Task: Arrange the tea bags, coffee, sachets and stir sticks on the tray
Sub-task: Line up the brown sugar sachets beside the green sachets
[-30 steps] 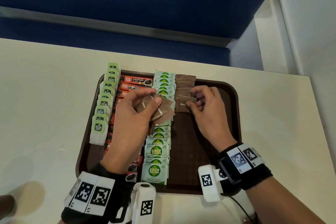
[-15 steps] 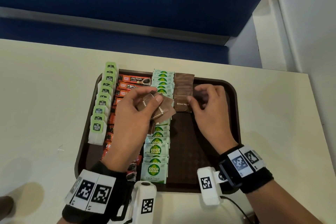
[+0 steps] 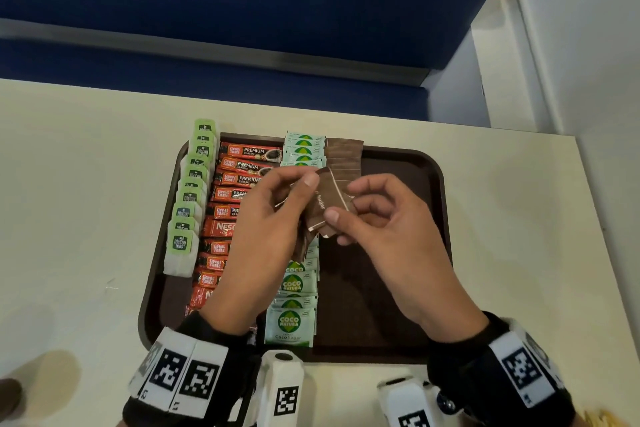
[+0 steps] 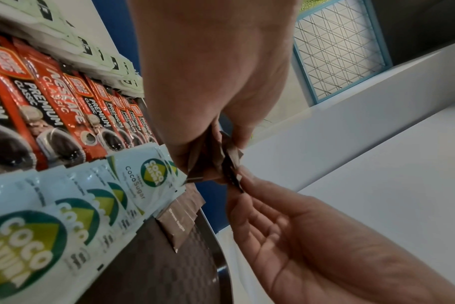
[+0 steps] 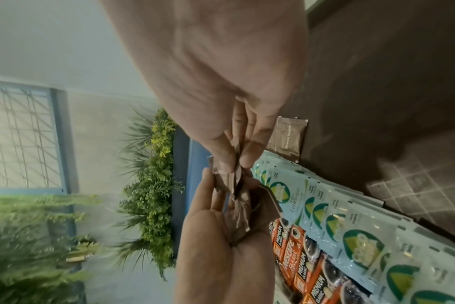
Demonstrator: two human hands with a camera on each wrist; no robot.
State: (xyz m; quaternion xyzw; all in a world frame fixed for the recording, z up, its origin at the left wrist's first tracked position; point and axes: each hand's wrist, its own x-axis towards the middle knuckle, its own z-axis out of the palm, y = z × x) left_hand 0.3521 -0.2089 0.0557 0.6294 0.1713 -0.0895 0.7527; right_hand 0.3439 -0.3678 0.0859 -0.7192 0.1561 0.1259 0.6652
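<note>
A dark brown tray (image 3: 381, 305) holds columns, from left: green tea bags (image 3: 188, 198), red coffee sticks (image 3: 242, 166), pale Coco sugar sachets (image 3: 291, 322) and a short row of brown sugar sachets (image 3: 344, 156) at the far end. Above the tray's middle my left hand (image 3: 301, 194) grips a small bunch of brown sachets (image 4: 210, 162). My right hand (image 3: 341, 204) meets it and pinches one brown sachet (image 3: 329, 198) of that bunch between thumb and fingers. No stir sticks are in view.
The tray lies on a cream table (image 3: 86, 184) whose far edge meets a blue partition (image 3: 242, 10). A white wall (image 3: 588, 80) stands at the right. The tray's right half (image 3: 398, 253) is bare.
My right hand has left the laid row of brown sachets and come back to the left hand's bunch, where it now pinches one sachet. The left hand has lifted slightly.
</note>
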